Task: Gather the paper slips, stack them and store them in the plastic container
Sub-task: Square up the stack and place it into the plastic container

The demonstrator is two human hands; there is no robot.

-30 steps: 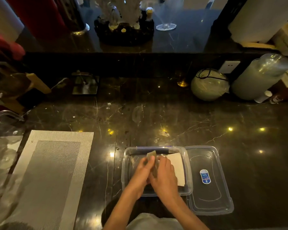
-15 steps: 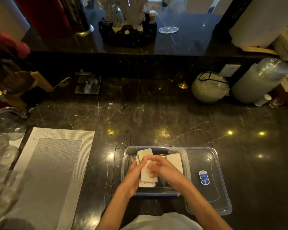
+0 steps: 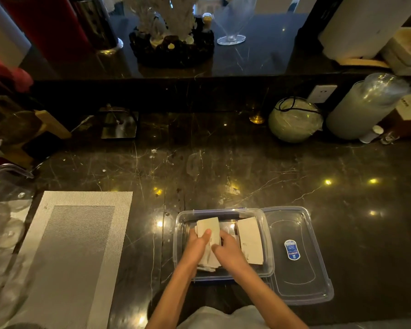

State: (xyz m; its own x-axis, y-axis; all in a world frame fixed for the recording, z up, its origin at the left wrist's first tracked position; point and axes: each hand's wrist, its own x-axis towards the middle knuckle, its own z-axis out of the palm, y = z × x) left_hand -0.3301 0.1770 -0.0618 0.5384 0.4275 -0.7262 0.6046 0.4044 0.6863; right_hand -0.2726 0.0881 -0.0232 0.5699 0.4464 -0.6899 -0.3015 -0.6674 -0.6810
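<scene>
while both hands sit inside the container (image 3: 223, 211), the left hand (image 3: 196, 245) grips the slips (image 3: 209, 230), thumb pressed on top, and the right hand (image 3: 228, 250) curls against their right edge, can't tell if it's pinching. a second pile (image 3: 249, 238) lies flat just right of them, same container. lid (image 3: 299, 276) touches the container's right side. placemat (image 3: 81, 233) off left, pale ball (image 3: 294, 119) by the far wall.
</scene>
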